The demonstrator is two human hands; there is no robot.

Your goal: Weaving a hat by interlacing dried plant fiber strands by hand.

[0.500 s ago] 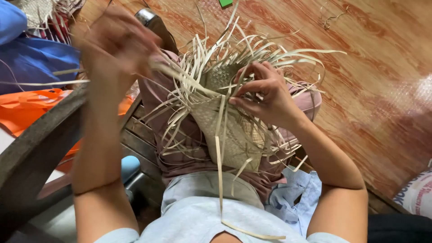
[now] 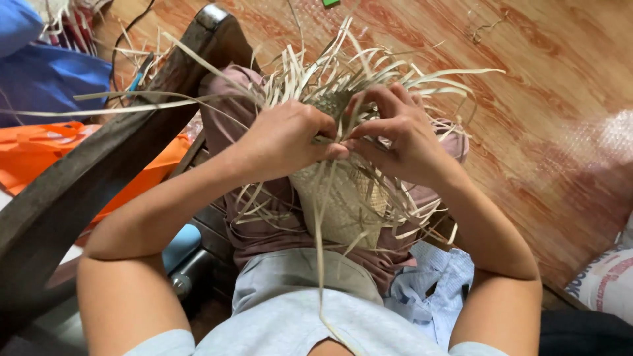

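Pale straw strips fan out from a half-woven piece resting on the lap, directly beneath both hands.

Left hand: fingers curled in, closed down on the upper edge of the woven piece; thumb tip presses against the weave at the centre. Knuckles face up. Whether a single strip is pinched under the fingers cannot be told.

Right hand: fingers bent, thumb and forefinger drawn together on a few strips at the top of the weave. The other fingers arch above, not fully closed. Fingertips of the two hands nearly meet, just beside each other over the weave.

Woven piece: finished part hangs below the hands toward the body, tight lattice, tan. Loose strips radiate above and to both sides of the hands; one long strip trails down from under the left hand across the light shirt.

Around: dark curved wooden chair arm out beyond the left forearm; orange cloth and blue cloth further to that side. Reddish wood-patterned floor beyond the right hand. White sack near the right elbow.
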